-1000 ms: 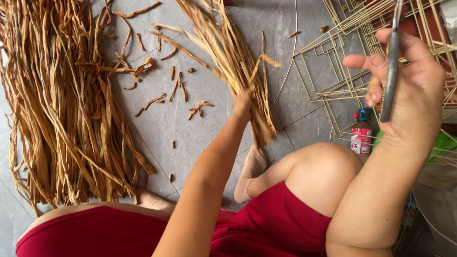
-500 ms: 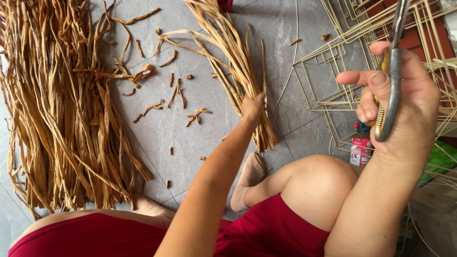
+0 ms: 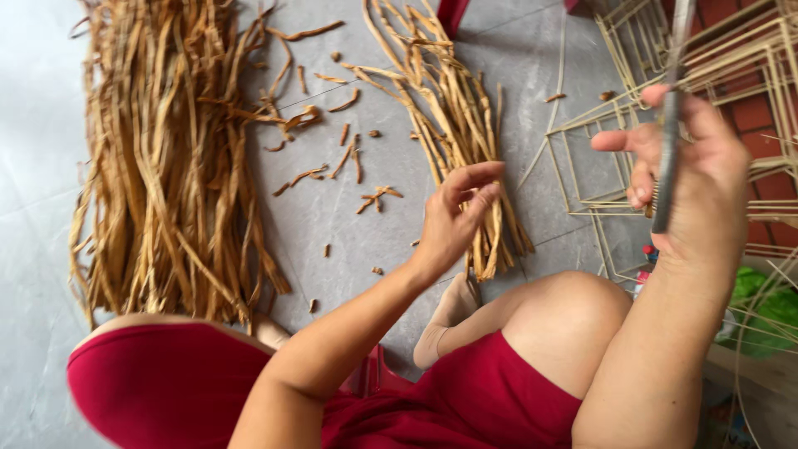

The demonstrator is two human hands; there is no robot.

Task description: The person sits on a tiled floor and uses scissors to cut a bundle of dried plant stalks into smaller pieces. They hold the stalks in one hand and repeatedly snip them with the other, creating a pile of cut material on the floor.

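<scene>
So your left hand [image 3: 453, 218] has lifted off the small strip bundle [image 3: 453, 125], grip released and fingers loose just above it on the floor, while your right hand [image 3: 694, 179] stays clenched on the scissors [image 3: 669, 125].

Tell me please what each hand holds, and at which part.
The right hand holds scissors at the handle end, blades pointing up. The left hand is open over the small fibre bundle, gripping nothing.
</scene>
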